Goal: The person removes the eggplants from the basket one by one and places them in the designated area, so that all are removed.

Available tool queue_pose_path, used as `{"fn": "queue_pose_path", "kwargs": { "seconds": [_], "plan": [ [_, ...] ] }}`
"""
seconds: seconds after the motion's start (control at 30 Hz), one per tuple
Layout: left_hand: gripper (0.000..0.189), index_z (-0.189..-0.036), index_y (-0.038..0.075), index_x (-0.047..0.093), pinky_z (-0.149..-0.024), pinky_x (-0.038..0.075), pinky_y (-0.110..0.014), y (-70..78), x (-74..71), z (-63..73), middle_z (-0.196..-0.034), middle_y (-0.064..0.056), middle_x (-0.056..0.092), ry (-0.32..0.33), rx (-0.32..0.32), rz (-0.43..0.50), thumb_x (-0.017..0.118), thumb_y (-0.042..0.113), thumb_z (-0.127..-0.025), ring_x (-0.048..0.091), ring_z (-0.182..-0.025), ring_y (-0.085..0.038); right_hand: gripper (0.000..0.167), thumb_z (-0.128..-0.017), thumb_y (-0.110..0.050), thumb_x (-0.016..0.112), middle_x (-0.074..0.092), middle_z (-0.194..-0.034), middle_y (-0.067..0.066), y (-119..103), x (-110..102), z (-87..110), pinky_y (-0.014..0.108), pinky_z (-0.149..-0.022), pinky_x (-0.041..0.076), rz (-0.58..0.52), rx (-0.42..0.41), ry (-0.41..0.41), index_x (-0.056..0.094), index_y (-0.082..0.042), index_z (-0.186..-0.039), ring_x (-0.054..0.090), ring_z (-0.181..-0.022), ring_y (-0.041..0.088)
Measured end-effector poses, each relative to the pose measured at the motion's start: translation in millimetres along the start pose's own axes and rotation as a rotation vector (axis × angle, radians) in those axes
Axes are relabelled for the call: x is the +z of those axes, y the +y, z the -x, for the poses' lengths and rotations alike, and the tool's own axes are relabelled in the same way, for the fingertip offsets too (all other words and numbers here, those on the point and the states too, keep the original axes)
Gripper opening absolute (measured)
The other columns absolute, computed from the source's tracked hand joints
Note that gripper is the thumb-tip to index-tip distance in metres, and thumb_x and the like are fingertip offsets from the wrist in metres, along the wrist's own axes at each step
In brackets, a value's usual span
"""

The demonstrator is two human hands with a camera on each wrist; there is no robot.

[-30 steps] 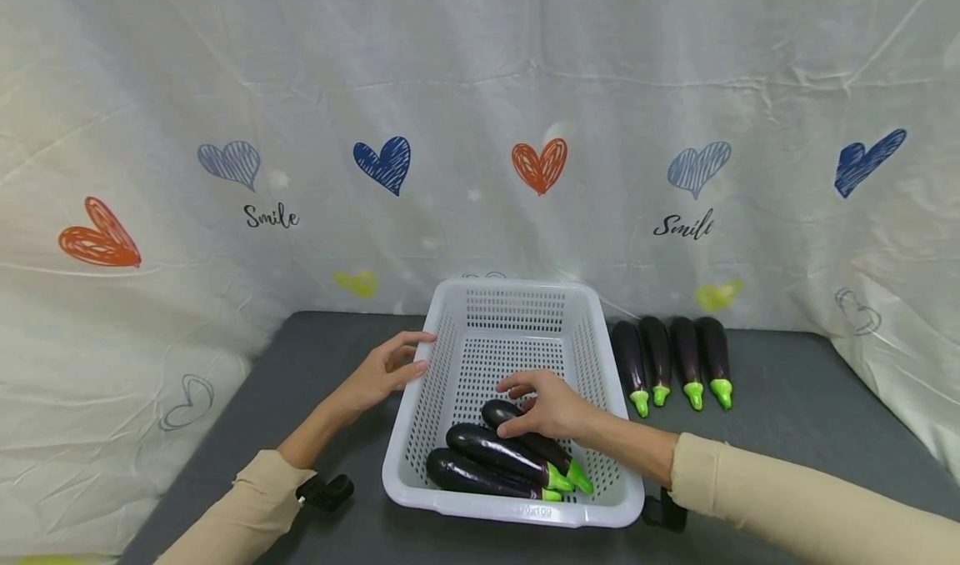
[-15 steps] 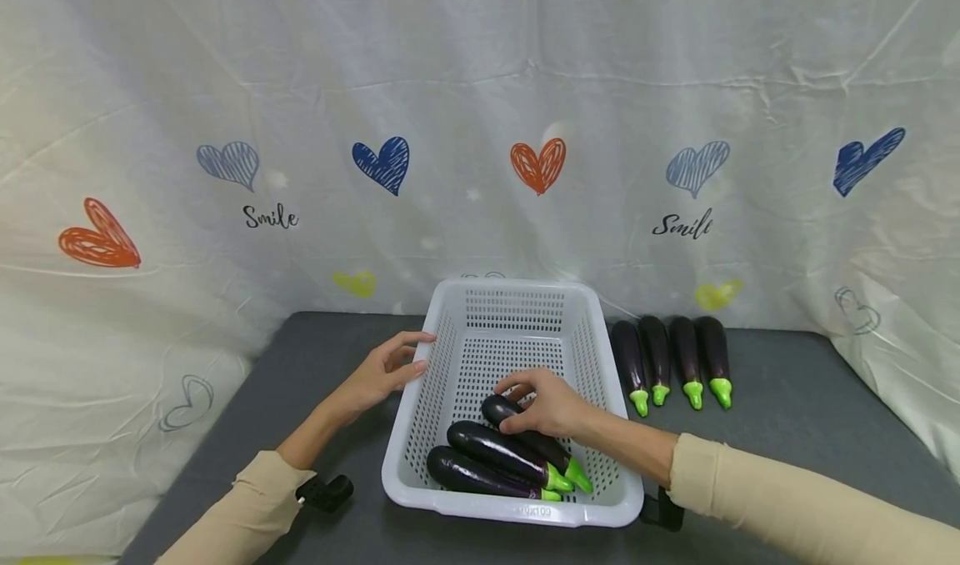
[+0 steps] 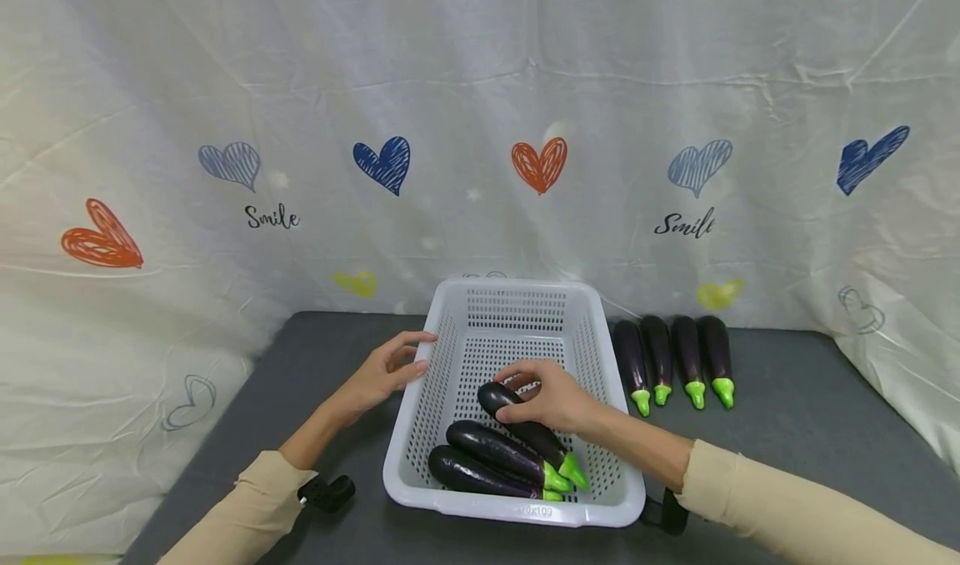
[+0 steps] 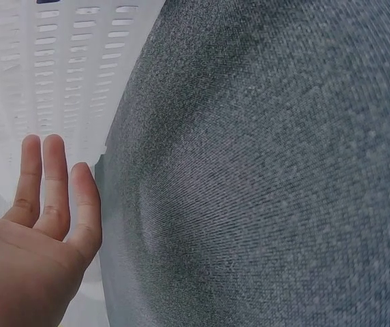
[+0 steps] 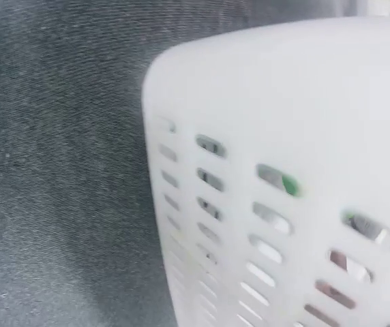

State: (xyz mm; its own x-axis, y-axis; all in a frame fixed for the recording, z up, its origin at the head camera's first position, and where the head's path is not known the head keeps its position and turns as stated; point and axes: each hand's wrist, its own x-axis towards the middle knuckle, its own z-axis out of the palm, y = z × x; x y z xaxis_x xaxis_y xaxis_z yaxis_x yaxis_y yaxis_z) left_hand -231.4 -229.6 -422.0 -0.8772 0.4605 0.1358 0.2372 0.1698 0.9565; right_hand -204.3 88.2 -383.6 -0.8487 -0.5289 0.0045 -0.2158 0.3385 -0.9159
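Note:
My right hand (image 3: 557, 397) pinches a dark purple eggplant (image 3: 534, 438) near its rounded end, inside the white slotted plastic basket (image 3: 510, 510). Its green stem end points toward the basket's near right corner. Below it lie two more eggplants (image 3: 491, 446) side by side along the near wall. My left hand (image 3: 378, 377) rests its fingertips against the basket's left rim; the left wrist view shows the fingers (image 4: 55, 180) straight beside the slotted wall. The right wrist view has the basket's outer wall (image 5: 263, 95), with bits of green behind its slots; the right hand itself is hidden there.
Several eggplants (image 3: 686, 361) lie in a row on the dark grey table (image 3: 787, 415), just right of the basket. A white curtain with printed hearts (image 3: 480, 115) hangs behind the table and down both sides.
My right hand has closed its fingers on the eggplant and lifted its rounded end slightly, up and away from the other two. The left hand has stayed at the rim.

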Motion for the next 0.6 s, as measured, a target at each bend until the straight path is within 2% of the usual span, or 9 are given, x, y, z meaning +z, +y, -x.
{"fn": "queue_pose_path", "kwargs": {
  "seconds": [0.27,0.6],
  "plan": [
    [0.049,-0.152,0.014,0.044,-0.084,0.056,-0.050,-0.3,-0.1,-1.2,-0.134,-0.024,0.054,0.002,-0.011,-0.004,0.059,0.018,-0.106,0.062,-0.110,-0.037,0.046,-0.090,-0.013,0.080,0.064,-0.119,0.019,-6.9,-11.4,3.7,0.041,-0.074,0.059,-0.144,-0.029,0.012,0.062,-0.001,-0.131,0.069,-0.098,0.029],
    [0.049,-0.152,0.012,0.044,-0.083,0.056,-0.050,1.4,1.0,0.6,-0.135,-0.026,0.053,0.005,-0.006,-0.003,0.059,0.016,-0.106,0.061,-0.111,-0.038,0.055,-0.094,-0.026,0.077,0.057,-0.135,0.014,-14.0,-37.1,13.9,0.051,-0.087,0.052,-0.135,0.001,0.127,0.056,-0.018,-0.144,0.063,-0.114,0.030]
  ]
}}
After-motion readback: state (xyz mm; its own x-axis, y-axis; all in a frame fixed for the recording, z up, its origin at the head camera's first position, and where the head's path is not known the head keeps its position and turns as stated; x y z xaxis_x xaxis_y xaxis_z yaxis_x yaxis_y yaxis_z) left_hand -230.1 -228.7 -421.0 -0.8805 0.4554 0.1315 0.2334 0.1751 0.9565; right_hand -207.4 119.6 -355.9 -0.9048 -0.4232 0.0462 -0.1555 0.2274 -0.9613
